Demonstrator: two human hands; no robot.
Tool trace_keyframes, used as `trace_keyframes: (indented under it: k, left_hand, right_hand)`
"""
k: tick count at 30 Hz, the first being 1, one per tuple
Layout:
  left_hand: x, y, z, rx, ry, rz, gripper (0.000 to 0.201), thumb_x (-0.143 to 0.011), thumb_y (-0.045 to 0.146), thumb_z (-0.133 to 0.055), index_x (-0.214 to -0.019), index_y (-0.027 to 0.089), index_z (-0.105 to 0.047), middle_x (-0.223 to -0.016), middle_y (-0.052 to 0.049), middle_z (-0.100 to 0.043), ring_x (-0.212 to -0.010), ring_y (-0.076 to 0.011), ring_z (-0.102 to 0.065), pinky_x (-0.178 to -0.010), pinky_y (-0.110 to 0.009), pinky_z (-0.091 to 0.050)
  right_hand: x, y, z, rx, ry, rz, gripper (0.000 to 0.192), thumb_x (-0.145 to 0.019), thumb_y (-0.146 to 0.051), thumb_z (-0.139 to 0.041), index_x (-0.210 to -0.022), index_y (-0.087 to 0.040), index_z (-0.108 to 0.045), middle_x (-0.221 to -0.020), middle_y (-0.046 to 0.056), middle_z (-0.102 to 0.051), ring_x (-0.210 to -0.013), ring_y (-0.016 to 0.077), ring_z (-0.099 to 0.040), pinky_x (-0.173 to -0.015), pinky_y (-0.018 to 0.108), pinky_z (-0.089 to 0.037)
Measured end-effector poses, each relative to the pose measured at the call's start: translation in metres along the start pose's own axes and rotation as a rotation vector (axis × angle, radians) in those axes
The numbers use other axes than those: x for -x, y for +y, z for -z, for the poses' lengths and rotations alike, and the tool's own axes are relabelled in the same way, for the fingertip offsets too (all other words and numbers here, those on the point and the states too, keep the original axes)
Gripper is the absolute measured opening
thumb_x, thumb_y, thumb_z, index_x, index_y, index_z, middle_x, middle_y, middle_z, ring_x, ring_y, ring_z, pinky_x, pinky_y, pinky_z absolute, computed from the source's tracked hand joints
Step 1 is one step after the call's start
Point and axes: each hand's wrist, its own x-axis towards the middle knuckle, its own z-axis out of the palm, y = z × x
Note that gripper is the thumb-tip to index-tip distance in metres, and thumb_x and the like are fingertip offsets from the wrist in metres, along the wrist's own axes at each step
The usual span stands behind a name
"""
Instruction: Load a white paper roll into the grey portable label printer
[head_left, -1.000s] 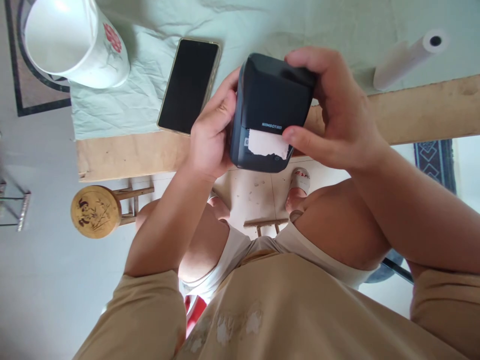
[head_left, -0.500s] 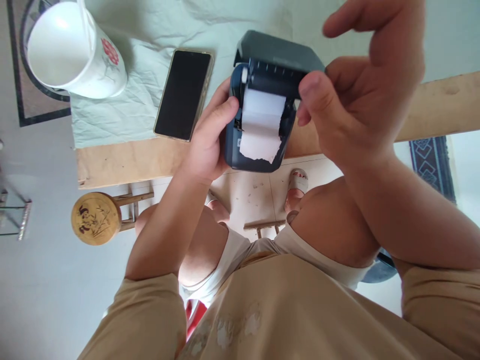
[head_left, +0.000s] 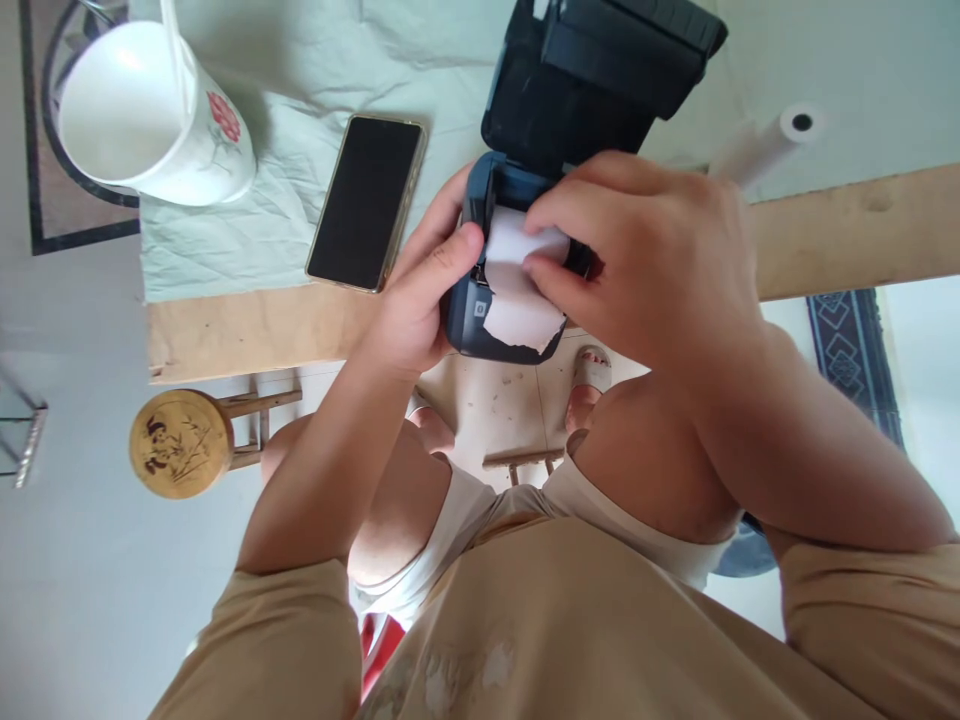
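A dark blue portable receipt printer (head_left: 469, 318) is held near the table's front edge, its black lid (head_left: 574, 100) swung wide open toward the far side. My left hand (head_left: 426, 285) is wrapped around the printer's left side, with the thumb on its edge. Inside the compartment sits a white paper roll (head_left: 510, 242), whose torn end hangs out over the printer's front. My right hand (head_left: 656, 245) reaches in from the right, its thumb and index finger closed on the roll. The hand hides the right part of the compartment.
A smartphone (head_left: 366, 200) lies on the pale green cloth (head_left: 292, 60), left of the printer. A white bucket (head_left: 214, 150) with a red flower stands farther left. Another paper roll (head_left: 761, 145) is on the table at right. A round wooden stool (head_left: 181, 443) stands below the table's wooden edge (head_left: 240, 335).
The printer's lid has gone from partly raised to wide open. My right hand has moved from the lid down to the paper roll. The other roll at right has come into view.
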Motion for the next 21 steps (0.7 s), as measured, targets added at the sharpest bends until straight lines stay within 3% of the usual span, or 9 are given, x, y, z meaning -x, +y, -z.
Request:
trace_keyframes:
  k: [4, 6, 8, 11, 13, 15, 18, 21]
  left_hand:
    - [0.003, 0.002, -0.002, 0.082, 0.048, 0.044, 0.034, -0.082, 0.036, -0.063, -0.114, 0.025, -0.065, -0.103, -0.004, -0.069, -0.139, -0.0306, -0.041, -0.108, -0.038, -0.045]
    - [0.004, 0.003, -0.004, 0.063, 0.032, 0.043, 0.034, -0.083, 0.035, -0.062, -0.116, 0.025, -0.065, -0.105, -0.004, -0.069, -0.138, -0.0291, -0.044, -0.106, -0.036, -0.046]
    - [0.005, 0.003, -0.005, 0.043, 0.045, 0.032, 0.033, -0.086, 0.037, -0.059, -0.116, 0.025, -0.065, -0.107, -0.003, -0.069, -0.134, -0.0281, -0.048, -0.101, -0.034, -0.049]
    - [0.006, 0.002, -0.005, 0.062, 0.092, 0.029, 0.026, -0.089, 0.034, -0.055, -0.112, 0.025, -0.065, -0.108, -0.003, -0.069, -0.128, -0.0254, -0.054, -0.098, -0.032, -0.05]
    - [0.006, 0.001, -0.004, 0.093, 0.097, 0.02, 0.026, -0.091, 0.031, -0.052, -0.113, 0.024, -0.064, -0.108, -0.002, -0.068, -0.121, -0.0231, -0.058, -0.097, -0.033, -0.051]
    - [0.006, 0.0, -0.003, 0.111, 0.097, 0.009, 0.026, -0.092, 0.03, -0.051, -0.114, 0.023, -0.063, -0.11, -0.002, -0.067, -0.113, -0.0218, -0.062, -0.092, -0.033, -0.052]
    - [0.007, 0.0, -0.004, 0.095, 0.118, 0.017, 0.024, -0.091, 0.031, -0.052, -0.11, 0.024, -0.064, -0.111, -0.003, -0.067, -0.107, -0.0209, -0.064, -0.087, -0.029, -0.052]
    - [0.006, 0.002, -0.006, 0.079, 0.136, 0.036, 0.023, -0.091, 0.031, -0.051, -0.108, 0.024, -0.064, -0.105, -0.002, -0.068, -0.105, -0.0195, -0.065, -0.085, -0.027, -0.052]
  right_hand:
    - [-0.001, -0.001, 0.004, -0.03, -0.125, -0.066, 0.025, -0.078, -0.042, -0.062, -0.097, -0.026, -0.061, -0.073, 0.002, -0.063, -0.056, 0.012, -0.045, -0.057, 0.028, -0.017]
    - [0.0, 0.002, 0.004, -0.113, -0.128, -0.095, 0.028, -0.074, -0.04, -0.067, -0.097, -0.025, -0.06, -0.073, 0.001, -0.063, -0.054, 0.0109, -0.044, -0.056, 0.029, -0.021]
    - [0.002, 0.008, 0.005, -0.281, -0.094, -0.064, 0.03, -0.07, -0.033, -0.07, -0.096, -0.025, -0.059, -0.08, -0.001, -0.065, -0.054, 0.0082, -0.045, -0.056, 0.029, -0.029]
    - [0.006, 0.019, 0.009, -0.742, -0.097, 0.043, 0.04, -0.067, -0.026, -0.073, -0.104, -0.026, -0.058, -0.088, -0.002, -0.066, -0.054, 0.0053, -0.05, -0.052, 0.025, -0.036]
    - [0.005, 0.025, 0.011, -1.081, -0.013, 0.008, 0.042, -0.066, -0.029, -0.073, -0.104, -0.026, -0.058, -0.088, -0.002, -0.065, -0.063, 0.0073, -0.057, -0.051, 0.023, -0.04]
    - [-0.001, 0.031, 0.011, -1.285, 0.114, -0.191, 0.04, -0.059, -0.035, -0.074, -0.093, -0.024, -0.058, -0.08, -0.001, -0.063, -0.067, 0.0113, -0.06, -0.051, 0.027, -0.045]
    - [-0.009, 0.042, 0.004, -1.332, 0.17, -0.448, 0.044, -0.048, -0.04, -0.073, -0.083, -0.022, -0.055, -0.069, 0.0, -0.056, -0.054, 0.0142, -0.056, -0.04, 0.031, -0.041]
    - [-0.009, 0.054, -0.01, -1.287, 0.293, -0.377, 0.037, -0.05, -0.031, -0.069, -0.082, -0.019, -0.055, -0.067, -0.003, -0.049, -0.049, 0.0093, -0.051, -0.038, 0.028, -0.033]
